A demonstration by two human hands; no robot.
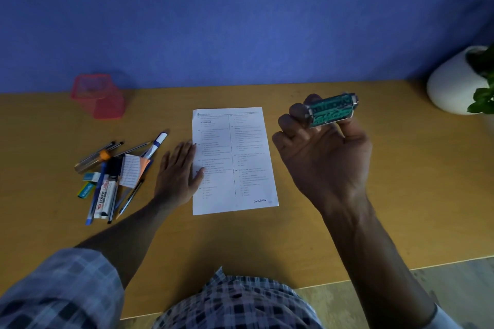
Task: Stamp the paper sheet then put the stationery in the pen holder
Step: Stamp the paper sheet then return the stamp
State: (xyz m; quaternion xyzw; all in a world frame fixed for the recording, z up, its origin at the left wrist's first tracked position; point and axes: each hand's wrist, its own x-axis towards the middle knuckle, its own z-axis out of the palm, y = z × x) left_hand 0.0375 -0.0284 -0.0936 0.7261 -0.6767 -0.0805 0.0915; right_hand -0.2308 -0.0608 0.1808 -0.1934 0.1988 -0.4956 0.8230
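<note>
A printed paper sheet [232, 160] lies in the middle of the wooden desk, with a "CANCELLED" mark near its lower right corner. My left hand [177, 172] rests flat on the sheet's left edge, fingers spread. My right hand [323, 152] is raised to the right of the sheet and holds a stamp [332, 109] turned so its green face points up toward me. A pink mesh pen holder [99, 95] stands at the back left. A pile of stationery [115, 176] with pens, pencils, a marker, erasers and sticky notes lies left of my left hand.
A white round pot [454, 83] with a green plant stands at the desk's back right corner. A blue wall runs behind the desk [401, 195]. The desk's front edge slants up to the right, with floor beyond it.
</note>
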